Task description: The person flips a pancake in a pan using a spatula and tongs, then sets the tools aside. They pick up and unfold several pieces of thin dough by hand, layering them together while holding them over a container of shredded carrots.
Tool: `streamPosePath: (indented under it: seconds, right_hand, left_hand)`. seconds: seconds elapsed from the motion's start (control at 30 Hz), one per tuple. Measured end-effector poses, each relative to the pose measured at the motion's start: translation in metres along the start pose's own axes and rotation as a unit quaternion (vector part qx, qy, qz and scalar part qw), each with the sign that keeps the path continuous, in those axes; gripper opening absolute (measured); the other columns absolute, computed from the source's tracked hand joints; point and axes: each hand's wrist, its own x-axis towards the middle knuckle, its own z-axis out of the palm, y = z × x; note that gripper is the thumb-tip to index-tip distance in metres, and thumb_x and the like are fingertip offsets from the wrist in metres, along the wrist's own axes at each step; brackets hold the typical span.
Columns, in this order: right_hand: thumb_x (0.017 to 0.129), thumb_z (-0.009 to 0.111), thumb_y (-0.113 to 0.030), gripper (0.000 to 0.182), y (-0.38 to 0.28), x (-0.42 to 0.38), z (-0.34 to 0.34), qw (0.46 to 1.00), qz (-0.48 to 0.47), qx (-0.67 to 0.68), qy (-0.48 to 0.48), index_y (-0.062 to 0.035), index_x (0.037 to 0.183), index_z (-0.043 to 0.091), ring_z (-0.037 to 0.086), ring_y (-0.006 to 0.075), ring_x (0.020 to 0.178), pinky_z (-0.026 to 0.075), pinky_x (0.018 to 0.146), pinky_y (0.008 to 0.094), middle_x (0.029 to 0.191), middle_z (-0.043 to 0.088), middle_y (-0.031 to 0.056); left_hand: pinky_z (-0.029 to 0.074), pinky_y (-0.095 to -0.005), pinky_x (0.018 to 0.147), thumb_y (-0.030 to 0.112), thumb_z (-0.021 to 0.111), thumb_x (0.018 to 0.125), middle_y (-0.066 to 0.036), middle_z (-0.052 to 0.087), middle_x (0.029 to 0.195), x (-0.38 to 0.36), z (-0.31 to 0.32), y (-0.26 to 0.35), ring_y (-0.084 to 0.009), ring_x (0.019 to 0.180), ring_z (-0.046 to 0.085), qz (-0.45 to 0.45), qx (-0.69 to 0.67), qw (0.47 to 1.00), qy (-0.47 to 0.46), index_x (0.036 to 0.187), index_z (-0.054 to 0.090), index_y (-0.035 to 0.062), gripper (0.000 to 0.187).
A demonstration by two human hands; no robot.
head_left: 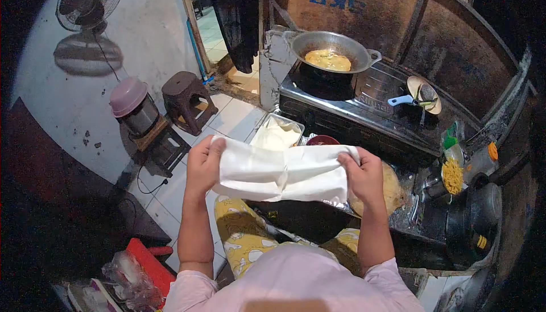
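Stretched between my two hands is a white sheet (pixel 256 171) with creases crossing at its middle; it looks like paper. My left hand (pixel 206 163) grips its left end, thumb on top and fingers tucked behind. At the opposite end my right hand (pixel 364 172) pinches the upper corner, thumb in front. Just beyond the sheet, a metal tray (pixel 300 124) holds something pale cream in folds. The rim of a dark red bowl (pixel 322 140) shows past the sheet's upper edge. A round wooden board (pixel 389 189) is partly hidden behind my right hand.
A wok (pixel 364 50) with yellow food (pixel 329 60) frying sits on the stove (pixel 369 104). To its right lies a blue-handled utensil (pixel 400 101). Yellow pieces (pixel 452 176) fill a container at right. A brown stool (pixel 187 93) and a pink-lidded pot (pixel 128 97) stand at left.
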Motion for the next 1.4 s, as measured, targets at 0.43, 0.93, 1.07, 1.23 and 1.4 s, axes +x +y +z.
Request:
streamPosePath:
  seconds: [0.43, 0.93, 1.07, 1.23, 1.4]
  right_hand:
    - [0.088, 0.064, -0.008, 0.014, 0.035, -0.007, -0.015, 0.988, 0.055, 0.129, 0.064, 0.0039, 0.095, 0.068, 0.062, 0.0107, 0.072, 0.05, 0.064, 0.0259, 0.085, 0.068, 0.0068]
    - [0.087, 0.066, -0.007, 0.014, 0.034, -0.009, -0.027, 0.984, 0.044, 0.163, 0.049, 0.0038, 0.094, 0.067, 0.062, 0.0119, 0.069, 0.051, 0.062, 0.0263, 0.083, 0.068, 0.0076]
    - [0.086, 0.066, -0.007, 0.012, 0.025, -0.015, -0.035, 0.98, 0.038, 0.184, 0.062, 0.0036, 0.092, 0.067, 0.063, 0.012, 0.068, 0.051, 0.061, 0.0265, 0.083, 0.068, 0.0077]
    - [0.086, 0.066, -0.006, 0.012, 0.025, -0.019, -0.034, 0.978, 0.038, 0.201, 0.042, 0.0044, 0.092, 0.067, 0.064, 0.0124, 0.068, 0.052, 0.061, 0.0273, 0.082, 0.068, 0.0082]
    - [0.086, 0.066, -0.006, 0.012, 0.02, -0.02, -0.039, 0.978, 0.035, 0.199, 0.053, 0.0046, 0.092, 0.067, 0.064, 0.0125, 0.068, 0.052, 0.061, 0.0262, 0.082, 0.068, 0.0084]
  left_hand:
    - [0.046, -0.0223, 0.063, 0.025, 0.052, 0.099, -0.002, 0.065, 0.08, -0.013, -0.009, -0.038, -0.0069, 0.068, 0.057, -0.095, -0.163, 0.974, 0.124, 0.089, 0.063, 0.0018, 0.028]
    - [0.044, -0.0213, 0.058, 0.027, 0.056, 0.097, 0.0, 0.062, 0.075, 0.007, -0.037, 0.029, -0.0052, 0.064, 0.056, 0.018, -0.073, 0.996, 0.039, 0.09, 0.064, 0.0009, 0.029]
    - [0.044, -0.0214, 0.059, 0.025, 0.057, 0.096, 0.001, 0.062, 0.076, 0.031, -0.047, 0.052, -0.0056, 0.066, 0.056, 0.029, -0.011, 0.999, -0.022, 0.092, 0.064, -0.0003, 0.027]
    - [0.045, -0.0217, 0.061, 0.021, 0.056, 0.097, 0.001, 0.063, 0.078, 0.058, -0.047, 0.06, -0.0055, 0.068, 0.056, 0.075, 0.021, 0.989, -0.125, 0.096, 0.065, 0.0006, 0.022]
    - [0.046, -0.0218, 0.062, 0.022, 0.055, 0.097, 0.001, 0.063, 0.08, 0.077, -0.05, 0.071, -0.0058, 0.069, 0.057, 0.033, -0.019, 0.993, -0.108, 0.096, 0.065, 0.0004, 0.024]
